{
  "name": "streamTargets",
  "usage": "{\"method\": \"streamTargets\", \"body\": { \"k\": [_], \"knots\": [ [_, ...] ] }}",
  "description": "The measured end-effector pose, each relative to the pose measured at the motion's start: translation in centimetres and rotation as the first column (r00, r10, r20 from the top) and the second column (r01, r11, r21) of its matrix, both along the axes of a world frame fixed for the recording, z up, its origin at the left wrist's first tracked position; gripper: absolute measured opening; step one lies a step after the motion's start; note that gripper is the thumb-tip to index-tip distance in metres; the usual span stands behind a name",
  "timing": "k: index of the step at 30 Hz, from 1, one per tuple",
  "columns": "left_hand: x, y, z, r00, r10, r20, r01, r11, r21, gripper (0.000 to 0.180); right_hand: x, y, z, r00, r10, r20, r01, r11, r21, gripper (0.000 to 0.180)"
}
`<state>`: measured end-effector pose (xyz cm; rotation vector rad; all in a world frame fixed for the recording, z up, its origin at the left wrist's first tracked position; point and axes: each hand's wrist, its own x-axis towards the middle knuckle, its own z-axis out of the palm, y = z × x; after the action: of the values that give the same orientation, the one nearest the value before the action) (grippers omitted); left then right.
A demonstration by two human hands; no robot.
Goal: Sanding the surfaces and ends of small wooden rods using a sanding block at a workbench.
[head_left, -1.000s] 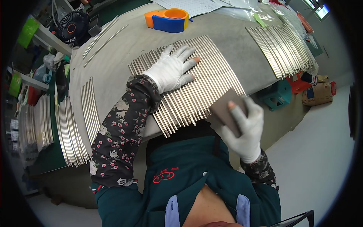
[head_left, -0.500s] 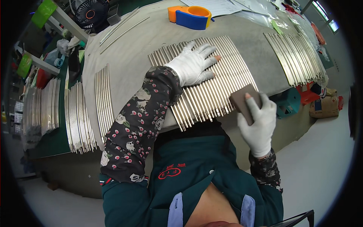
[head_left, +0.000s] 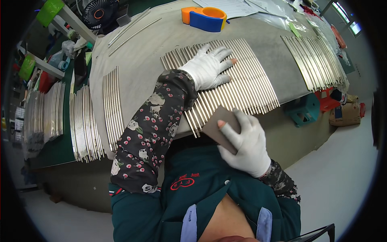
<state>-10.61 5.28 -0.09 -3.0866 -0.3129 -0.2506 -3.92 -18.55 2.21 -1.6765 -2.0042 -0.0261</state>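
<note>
A row of slim silvery metal rods (head_left: 248,76) lies side by side in the middle of the table. On top of it rests my left hand (head_left: 204,70), white-gloved, palm down with the fingers spread. Some glove fingertips are missing, so bare skin shows. My right hand (head_left: 248,149), also gloved, grips a flat brownish-grey block (head_left: 219,126), which looks like a sanding sponge. The block is at the near ends of the rods, toward the left part of the row, and hides some of those ends. Whether it presses on them I cannot tell.
More rods (head_left: 112,105) lie at the left, with another bunch (head_left: 85,125) by the table edge and a further row (head_left: 314,62) at the right. An orange and blue tape dispenser (head_left: 204,19) sits at the back near papers (head_left: 229,8). A teal stool (head_left: 303,111) stands below.
My right hand has moved left with the block along the near ends of the rods, from the row's right corner. My left hand stays on the rods almost unmoved.
</note>
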Motion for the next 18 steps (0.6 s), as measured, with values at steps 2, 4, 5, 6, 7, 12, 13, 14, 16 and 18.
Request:
{"method": "streamTargets", "body": {
  "k": [2,4,5,6,7,12,13,14,16,18],
  "knots": [
    [0.2,0.1,-0.2,1.0,0.004,-0.012,-0.004,0.999,-0.033,0.058,2.7,-0.1,0.0,0.925,-0.351,0.148,0.346,0.936,0.06,0.053],
    [-0.3,0.2,0.2,0.999,0.043,0.013,-0.043,0.999,-0.016,0.059,4.6,-0.9,0.1,0.888,-0.446,0.115,0.427,0.89,0.159,0.053],
    [-0.5,0.2,0.2,0.997,0.068,0.037,-0.068,0.998,-0.007,0.059,4.4,-1.5,0.2,0.907,-0.409,0.105,0.391,0.907,0.154,0.054],
    [-1.0,1.1,0.0,0.987,0.105,0.122,-0.106,0.994,-0.003,0.059,4.2,-2.1,0.3,0.924,-0.369,0.095,0.354,0.924,0.149,0.055],
    [-1.9,2.0,0.3,0.97,0.167,0.178,-0.164,0.986,-0.027,0.059,3.8,-2.2,0.2,0.945,-0.316,0.078,0.305,0.944,0.128,0.059],
    [-6.1,5.6,-0.2,0.919,0.367,0.145,-0.312,0.9,-0.305,0.06,3.4,-3.4,-1.4,0.958,-0.285,0.028,0.281,0.955,0.098,0.064],
    [-6.7,5.8,-1.4,0.925,0.356,0.13,-0.324,0.921,-0.215,0.059,3.6,-3.4,-1.4,0.954,-0.299,0.013,0.296,0.95,0.098,0.064],
    [-7.0,5.6,-1.8,0.93,0.349,0.114,-0.335,0.934,-0.122,0.059,3.8,-3.4,-1.5,0.955,-0.296,0.01,0.294,0.951,0.097,0.064],
    [-7.3,5.8,-2.1,0.921,0.369,0.126,-0.349,0.924,-0.156,0.057,4.0,-3.2,-1.5,0.953,-0.303,0.016,0.299,0.947,0.118,0.064],
    [-7.6,6.0,-2.1,0.944,0.293,0.151,-0.267,0.949,-0.17,0.055,4.1,-3.2,-1.4,0.951,-0.308,0.018,0.303,0.945,0.121,0.064]
  ]
}}
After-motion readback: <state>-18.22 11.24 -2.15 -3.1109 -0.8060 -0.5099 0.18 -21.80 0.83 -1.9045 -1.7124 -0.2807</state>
